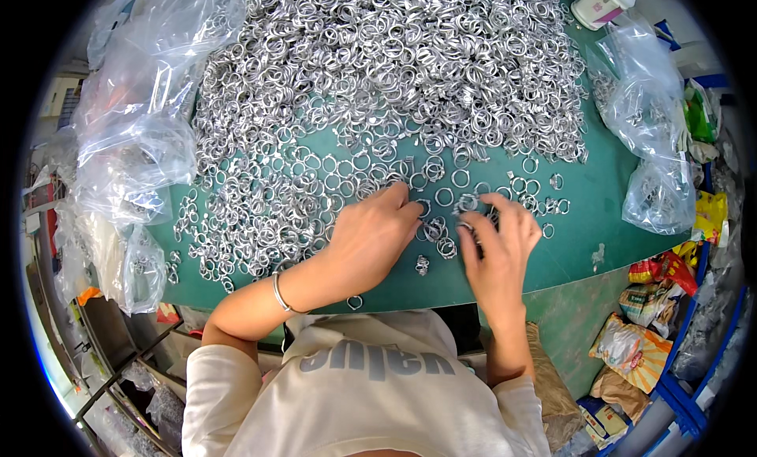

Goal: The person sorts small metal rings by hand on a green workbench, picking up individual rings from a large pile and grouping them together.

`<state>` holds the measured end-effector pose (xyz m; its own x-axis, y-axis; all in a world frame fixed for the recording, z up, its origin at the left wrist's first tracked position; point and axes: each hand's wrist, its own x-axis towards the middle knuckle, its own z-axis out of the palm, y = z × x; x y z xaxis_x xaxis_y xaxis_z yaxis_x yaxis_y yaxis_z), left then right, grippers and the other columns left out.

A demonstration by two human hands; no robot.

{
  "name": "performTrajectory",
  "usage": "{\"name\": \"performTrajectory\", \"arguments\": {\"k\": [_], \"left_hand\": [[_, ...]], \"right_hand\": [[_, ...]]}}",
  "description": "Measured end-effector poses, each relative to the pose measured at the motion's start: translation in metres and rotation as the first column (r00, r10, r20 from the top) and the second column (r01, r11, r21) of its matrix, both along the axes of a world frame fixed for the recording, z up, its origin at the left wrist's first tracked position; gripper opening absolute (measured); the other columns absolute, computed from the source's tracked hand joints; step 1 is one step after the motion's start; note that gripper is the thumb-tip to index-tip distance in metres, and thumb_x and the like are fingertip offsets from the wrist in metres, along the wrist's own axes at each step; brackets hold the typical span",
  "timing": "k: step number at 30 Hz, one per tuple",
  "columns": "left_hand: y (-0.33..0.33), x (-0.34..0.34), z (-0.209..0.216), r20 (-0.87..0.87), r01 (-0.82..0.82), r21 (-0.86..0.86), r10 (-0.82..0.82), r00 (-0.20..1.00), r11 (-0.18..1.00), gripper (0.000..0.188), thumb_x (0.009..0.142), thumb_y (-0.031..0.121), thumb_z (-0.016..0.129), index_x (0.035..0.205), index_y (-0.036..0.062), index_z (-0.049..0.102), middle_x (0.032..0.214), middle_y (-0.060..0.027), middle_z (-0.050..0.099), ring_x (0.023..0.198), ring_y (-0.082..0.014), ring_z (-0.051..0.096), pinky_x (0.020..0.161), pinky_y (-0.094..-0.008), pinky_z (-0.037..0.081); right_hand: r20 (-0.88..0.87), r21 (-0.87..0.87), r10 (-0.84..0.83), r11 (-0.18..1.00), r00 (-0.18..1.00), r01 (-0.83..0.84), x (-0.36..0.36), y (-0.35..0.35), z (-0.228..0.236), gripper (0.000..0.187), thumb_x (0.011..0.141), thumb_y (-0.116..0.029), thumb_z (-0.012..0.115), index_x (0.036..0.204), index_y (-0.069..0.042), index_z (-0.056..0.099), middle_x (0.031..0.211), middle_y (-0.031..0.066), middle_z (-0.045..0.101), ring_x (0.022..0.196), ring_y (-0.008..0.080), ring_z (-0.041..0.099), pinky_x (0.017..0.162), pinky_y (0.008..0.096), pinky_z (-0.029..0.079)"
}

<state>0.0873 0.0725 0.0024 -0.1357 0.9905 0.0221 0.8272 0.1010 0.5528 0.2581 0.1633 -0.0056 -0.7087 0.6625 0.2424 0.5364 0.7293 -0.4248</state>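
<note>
Silver-coloured metal rings lie on a green tabletop (583, 256), loose around both hands. My left hand (374, 235), with a bangle on its wrist, is palm down at the near edge of the scattered rings. Its fingers are curled together, and whatever they hold is hidden beneath them. To its right, my right hand (502, 248) has thumb and forefinger bent around a few silver rings (468, 204), a little blurred. Between the hands sit small clumps of rings (434, 229), and one more clump (422, 265) lies closer to me.
A large heap of rings (394, 55) covers the far tabletop, with a looser spread (252, 220) on the left. Clear plastic bags (130, 149) line the left edge; another bag (650, 126) lies right. A white tub (605, 3) stands far right. Colourful packages (635, 346) are below, right.
</note>
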Motion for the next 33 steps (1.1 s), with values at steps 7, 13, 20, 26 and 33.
{"name": "performTrajectory", "arguments": {"k": [7, 13, 20, 26, 33], "left_hand": [[0.001, -0.001, 0.0, -0.033, 0.026, -0.029, -0.027, 0.999, 0.999, 0.013, 0.078, 0.009, 0.065, 0.089, 0.0036, 0.061, 0.082, -0.0085, 0.05, 0.068, -0.0278, 0.059, 0.055, -0.0374, 0.048], [0.003, -0.005, 0.0, -0.034, 0.073, -0.037, -0.074, 0.997, 0.997, 0.011, 0.079, 0.008, 0.064, 0.088, 0.0035, 0.059, 0.084, -0.0088, 0.051, 0.07, -0.0275, 0.059, 0.055, -0.037, 0.047], [0.004, -0.024, 0.005, 0.693, 0.037, -0.084, 0.031, 0.72, 0.996, 0.004, 0.085, 0.006, 0.057, 0.087, 0.0028, 0.057, 0.088, -0.0053, 0.051, 0.064, -0.0108, 0.05, 0.05, -0.0241, 0.04], [-0.006, -0.045, 0.001, 0.928, 0.033, -0.053, 0.061, -0.367, 0.998, 0.006, 0.082, 0.01, 0.057, 0.083, 0.0043, 0.055, 0.09, -0.0109, 0.052, 0.067, -0.0081, 0.04, 0.055, -0.0185, 0.033], [-0.017, -0.057, -0.008, 0.929, 0.001, 0.028, -0.026, -0.37, 1.0, 0.024, 0.079, 0.01, 0.054, 0.103, 0.0028, 0.051, 0.078, -0.008, 0.045, 0.057, -0.0091, 0.033, 0.048, -0.0198, 0.027]], "right_hand": [[0.0, 0.025, -0.087, 0.996, 0.996, 0.087, -0.002, 0.002, 0.004, 0.019, 0.072, -0.009, 0.071, 0.088, -0.007, 0.061, 0.106, 0.0059, 0.053, 0.099, 0.0275, 0.048, 0.086, 0.043, 0.03], [0.039, 0.116, -0.054, 0.992, 0.998, 0.049, -0.008, 0.006, -0.001, 0.018, 0.074, -0.007, 0.069, 0.089, -0.005, 0.06, 0.1, 0.0066, 0.051, 0.095, 0.0253, 0.048, 0.084, 0.0427, 0.029], [-0.013, 0.102, -0.074, 0.992, 0.997, 0.075, -0.007, 0.01, 0.002, 0.016, 0.073, -0.007, 0.071, 0.086, -0.006, 0.061, 0.094, 0.005, 0.057, 0.092, 0.0241, 0.05, 0.082, 0.0409, 0.031], [-0.451, -0.467, -0.25, 0.884, 0.857, 0.012, 0.0, 0.022, -0.002, 0.011, 0.076, 0.003, 0.066, 0.085, -0.002, 0.061, 0.091, 0.0083, 0.068, 0.074, 0.0144, 0.054, 0.063, 0.0237, 0.039], [-0.438, -0.708, -0.425, 0.707, 0.792, -0.012, 0.014, 0.03, 0.004, 0.011, 0.082, 0.002, 0.062, 0.092, 0.0, 0.059, 0.098, 0.0108, 0.066, 0.079, 0.0116, 0.051, 0.067, 0.0255, 0.043]]}}
